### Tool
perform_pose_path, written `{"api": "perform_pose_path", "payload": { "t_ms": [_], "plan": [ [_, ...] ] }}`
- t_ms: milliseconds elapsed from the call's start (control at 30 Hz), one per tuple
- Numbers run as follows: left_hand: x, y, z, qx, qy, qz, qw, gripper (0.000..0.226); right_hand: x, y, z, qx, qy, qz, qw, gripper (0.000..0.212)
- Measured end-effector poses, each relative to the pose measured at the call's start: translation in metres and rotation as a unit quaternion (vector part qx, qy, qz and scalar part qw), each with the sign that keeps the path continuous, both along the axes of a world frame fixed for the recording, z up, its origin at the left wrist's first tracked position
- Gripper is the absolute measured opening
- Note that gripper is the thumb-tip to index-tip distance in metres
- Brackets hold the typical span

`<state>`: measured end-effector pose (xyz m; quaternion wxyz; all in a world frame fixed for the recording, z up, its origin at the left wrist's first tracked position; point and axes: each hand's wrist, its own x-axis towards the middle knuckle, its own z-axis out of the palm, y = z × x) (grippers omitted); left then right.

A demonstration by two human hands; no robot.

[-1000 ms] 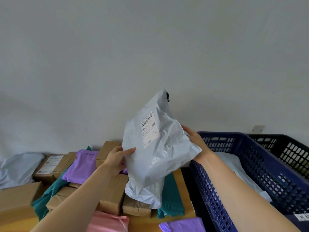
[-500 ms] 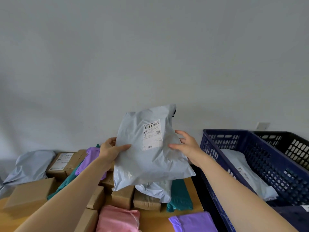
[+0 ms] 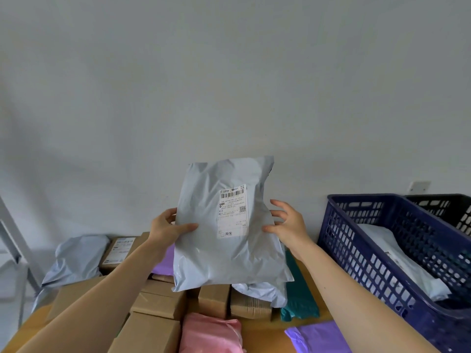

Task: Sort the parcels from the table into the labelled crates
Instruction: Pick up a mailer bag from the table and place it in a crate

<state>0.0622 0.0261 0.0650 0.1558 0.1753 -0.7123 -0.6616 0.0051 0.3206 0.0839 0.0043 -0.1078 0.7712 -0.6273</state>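
Grey parcel (image 3: 229, 238) is held upright in the air above the table (image 3: 266, 336), with its white shipping label (image 3: 232, 211) turned toward the camera. It is gripped at its left edge by the left hand (image 3: 165, 228), the thumb laid across the front and the fingers curled behind. The right hand (image 3: 288, 222) is set against the right edge with its fingers spread and only lightly bent (the thumb tip and fingertips touch the plastic, but nothing is wrapped round it).

Beneath the held bag, more parcels are heaped on the table. Cardboard boxes (image 3: 158, 301) are stacked at the left and centre, and a pink bag (image 3: 211, 335) lies at the near edge. A purple bag (image 3: 318, 337) is seen near right, and a teal bag (image 3: 298, 296) is stretched along the right side. Another grey bag (image 3: 76, 258) is slumped at the far left, beside a labelled box.

To the right of the table a blue crate (image 3: 356, 263) is placed, and a white parcel (image 3: 397, 258) is lying inside it. A black crate (image 3: 438, 207) is set just behind the blue one, its contents hidden. The labels on the crates cannot be read.
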Motion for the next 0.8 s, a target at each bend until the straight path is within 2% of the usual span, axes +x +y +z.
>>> {"api": "perform_pose_path", "payload": {
  "t_ms": [167, 433, 800],
  "plan": [
    [-0.001, 0.004, -0.005, -0.008, -0.01, -0.018, 1.0, 0.067, 0.009, 0.003, -0.003, 0.008, -0.009, -0.013, 1.0, 0.076],
    [0.002, 0.056, 0.012, -0.024, 0.012, -0.067, 0.997, 0.061, 0.032, 0.051, 0.006, -0.018, -0.004, -0.061, 0.998, 0.073],
    [0.037, 0.215, 0.033, -0.013, 0.027, -0.176, 0.984, 0.058, 0.114, 0.221, 0.025, -0.047, 0.032, -0.157, 0.986, 0.068]
  ]
}}
